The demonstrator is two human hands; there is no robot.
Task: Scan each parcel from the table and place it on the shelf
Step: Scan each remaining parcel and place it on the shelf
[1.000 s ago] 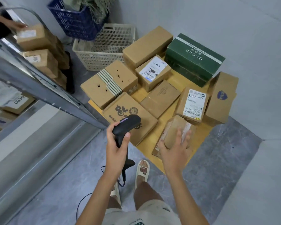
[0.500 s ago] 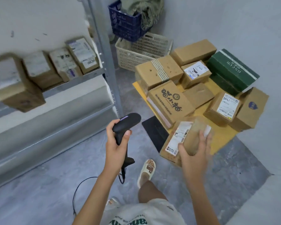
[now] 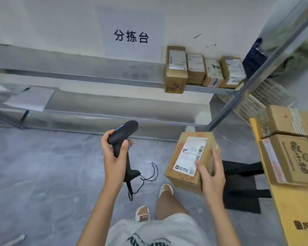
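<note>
My right hand [image 3: 211, 172] grips a brown cardboard parcel [image 3: 183, 157] by its near right corner, held in the air with its white barcode label facing up. My left hand [image 3: 114, 157] holds a black handheld scanner [image 3: 122, 137] to the left of the parcel, its head pointing up and right, its cord dangling below. The metal shelf [image 3: 96, 80] runs along the wall ahead, with several labelled parcels [image 3: 203, 71] lined up at its right end. At the right edge, more parcels [image 3: 290, 157] lie on the yellow table [image 3: 295, 206].
A sign with printed characters [image 3: 131, 35] hangs on the wall above the shelf. A slanted metal shelf post [image 3: 252, 77] stands between shelf and table. A white basket [image 3: 256, 102] and a dark blue crate [image 3: 254, 57] sit behind it. A black mat [image 3: 242, 189] lies on the grey floor.
My view has swung left from the table to the shelf. My right hand lifted the parcel off the table and carried it left, label up. The scanner stays in my left hand.
</note>
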